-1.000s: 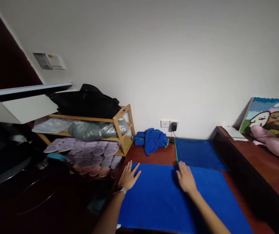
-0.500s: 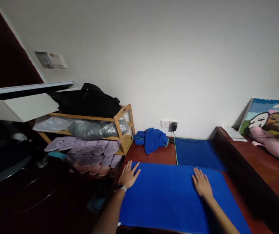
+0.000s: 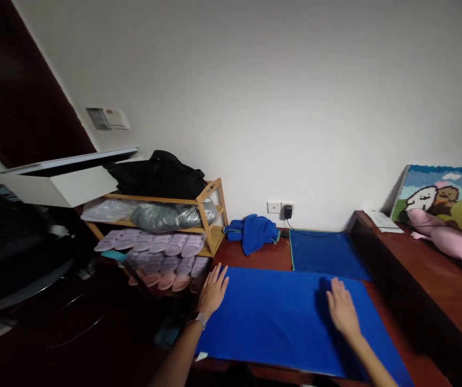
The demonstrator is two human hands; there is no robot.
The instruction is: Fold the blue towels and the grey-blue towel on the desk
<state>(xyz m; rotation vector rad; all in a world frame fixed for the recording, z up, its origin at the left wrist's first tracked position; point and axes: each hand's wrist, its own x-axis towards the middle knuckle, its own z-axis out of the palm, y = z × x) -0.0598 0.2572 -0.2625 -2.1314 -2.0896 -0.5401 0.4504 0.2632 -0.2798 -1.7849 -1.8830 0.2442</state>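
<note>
A large blue cloth (image 3: 279, 317) lies spread flat on the reddish-brown table, with a small white tag (image 3: 201, 356) at its near left corner. My left hand (image 3: 213, 290), a watch on its wrist, is at the cloth's left edge with fingers stretched out and nothing held. Over the right part of the cloth is my right hand (image 3: 342, 309), flat and empty, its shadow offset to the left. Behind them sit a bunched blue cloth (image 3: 255, 231) and a smaller flat blue cloth (image 3: 327, 250) with a green edge.
A wooden rack (image 3: 210, 215) at the left holds slippers (image 3: 174, 244), plastic-wrapped bundles and a black bag (image 3: 162, 177). A black plug (image 3: 288, 211) sits in the wall socket, its cord running right. On the raised right ledge lie a pink plush toy (image 3: 448, 239) and papers (image 3: 384, 220).
My right hand has shifted slightly right, and its shadow now stands apart from it. My left hand stays at the cloth's left edge, fingers closer together. The camera view has shifted slightly.
</note>
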